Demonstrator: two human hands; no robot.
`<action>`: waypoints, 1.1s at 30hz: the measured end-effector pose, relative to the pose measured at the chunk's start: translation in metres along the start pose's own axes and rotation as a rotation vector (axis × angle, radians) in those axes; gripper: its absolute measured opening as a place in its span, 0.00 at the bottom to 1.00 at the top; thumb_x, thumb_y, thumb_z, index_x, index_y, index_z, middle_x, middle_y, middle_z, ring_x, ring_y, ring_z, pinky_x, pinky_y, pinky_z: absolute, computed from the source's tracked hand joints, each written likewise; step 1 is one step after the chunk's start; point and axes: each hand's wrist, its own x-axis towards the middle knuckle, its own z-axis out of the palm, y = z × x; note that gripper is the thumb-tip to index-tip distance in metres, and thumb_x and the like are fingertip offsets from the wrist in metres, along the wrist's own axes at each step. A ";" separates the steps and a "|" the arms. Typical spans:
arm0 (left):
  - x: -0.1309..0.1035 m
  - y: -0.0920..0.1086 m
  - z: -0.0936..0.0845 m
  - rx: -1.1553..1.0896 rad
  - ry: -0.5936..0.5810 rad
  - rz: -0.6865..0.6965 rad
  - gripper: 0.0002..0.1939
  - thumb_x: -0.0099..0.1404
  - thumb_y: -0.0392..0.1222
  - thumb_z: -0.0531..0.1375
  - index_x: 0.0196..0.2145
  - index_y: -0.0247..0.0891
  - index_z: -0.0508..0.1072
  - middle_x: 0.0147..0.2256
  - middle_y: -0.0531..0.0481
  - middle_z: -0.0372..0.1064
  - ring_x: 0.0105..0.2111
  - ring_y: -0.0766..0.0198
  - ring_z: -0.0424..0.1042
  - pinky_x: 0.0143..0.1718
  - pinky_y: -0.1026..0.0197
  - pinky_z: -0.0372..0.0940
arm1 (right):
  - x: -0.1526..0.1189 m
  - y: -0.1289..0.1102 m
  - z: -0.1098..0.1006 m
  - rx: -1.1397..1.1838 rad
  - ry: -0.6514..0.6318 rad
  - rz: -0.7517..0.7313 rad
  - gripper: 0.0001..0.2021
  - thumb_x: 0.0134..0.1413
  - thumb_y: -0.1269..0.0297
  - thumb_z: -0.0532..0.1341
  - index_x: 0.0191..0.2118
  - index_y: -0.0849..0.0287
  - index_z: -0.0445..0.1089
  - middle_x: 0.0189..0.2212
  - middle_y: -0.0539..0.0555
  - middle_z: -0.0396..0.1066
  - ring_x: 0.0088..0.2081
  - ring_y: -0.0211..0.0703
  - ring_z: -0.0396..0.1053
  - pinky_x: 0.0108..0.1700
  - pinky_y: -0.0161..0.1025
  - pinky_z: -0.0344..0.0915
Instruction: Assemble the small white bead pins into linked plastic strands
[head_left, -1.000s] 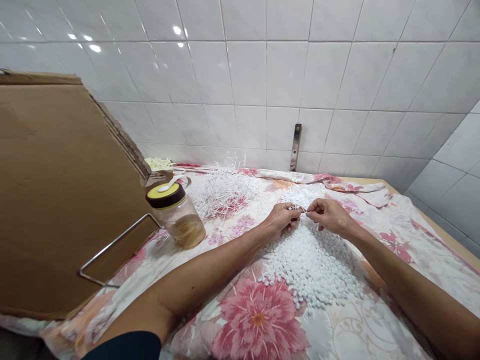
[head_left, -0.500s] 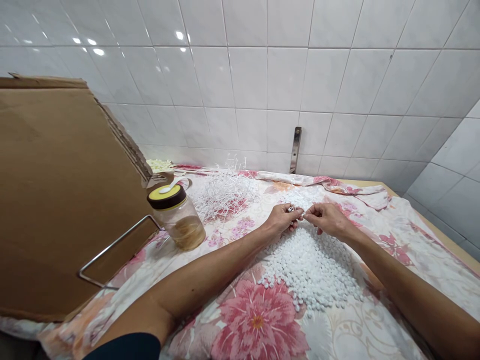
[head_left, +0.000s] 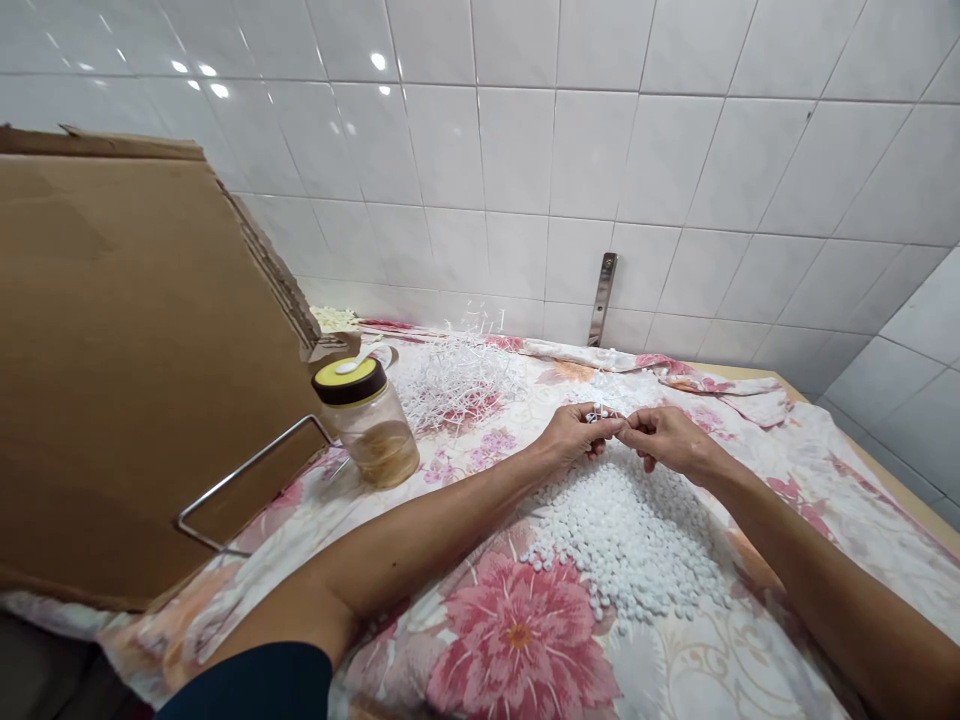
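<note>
My left hand (head_left: 582, 436) is closed in a pinch on a small white piece, with some white bits showing above its fingers. Its fingertips meet those of my right hand (head_left: 664, 438), also pinched; whatever the right fingers grip is too small to make out. Both hands are over a large pile of small white beads (head_left: 630, 540) on the flowered cloth (head_left: 517, 635). Behind and left of them lies a loose heap of thin white sticks (head_left: 457, 385).
A jar (head_left: 379, 440) with a yellow and dark lid, a white spoon (head_left: 360, 360) on top, stands left. Beside it are a large cardboard box (head_left: 135, 370) and a bent metal rod (head_left: 247, 470). A metal strip (head_left: 602, 300) leans at the tiled wall.
The fingertips of my two hands have come together, closing the small gap between them. The whole view has shifted slightly.
</note>
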 end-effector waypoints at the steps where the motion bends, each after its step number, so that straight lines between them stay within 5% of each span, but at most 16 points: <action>1: 0.001 -0.001 0.000 0.031 0.014 0.022 0.23 0.52 0.55 0.75 0.36 0.34 0.77 0.22 0.56 0.66 0.20 0.72 0.62 0.21 0.67 0.56 | 0.000 0.001 0.000 -0.015 0.002 0.002 0.18 0.54 0.50 0.67 0.24 0.58 0.67 0.19 0.46 0.64 0.19 0.35 0.65 0.22 0.33 0.61; 7: 0.001 -0.003 0.002 0.151 0.057 0.070 0.22 0.54 0.56 0.73 0.30 0.35 0.73 0.18 0.56 0.64 0.18 0.72 0.61 0.21 0.67 0.56 | 0.002 0.006 0.001 -0.031 0.030 -0.004 0.15 0.52 0.52 0.69 0.27 0.58 0.73 0.18 0.46 0.64 0.18 0.34 0.62 0.19 0.32 0.59; 16: 0.001 0.002 0.003 0.166 0.106 0.010 0.08 0.66 0.39 0.66 0.32 0.34 0.73 0.17 0.57 0.64 0.16 0.72 0.61 0.19 0.67 0.55 | 0.002 0.003 -0.001 0.212 0.016 0.058 0.20 0.39 0.52 0.77 0.33 0.60 0.74 0.26 0.52 0.73 0.31 0.42 0.73 0.27 0.37 0.74; 33: 0.000 -0.003 0.003 0.080 0.014 0.020 0.17 0.56 0.41 0.73 0.34 0.36 0.68 0.21 0.57 0.66 0.18 0.71 0.65 0.18 0.68 0.57 | 0.002 0.001 0.000 0.299 0.041 0.042 0.22 0.37 0.54 0.80 0.32 0.60 0.73 0.26 0.53 0.74 0.29 0.41 0.75 0.30 0.39 0.77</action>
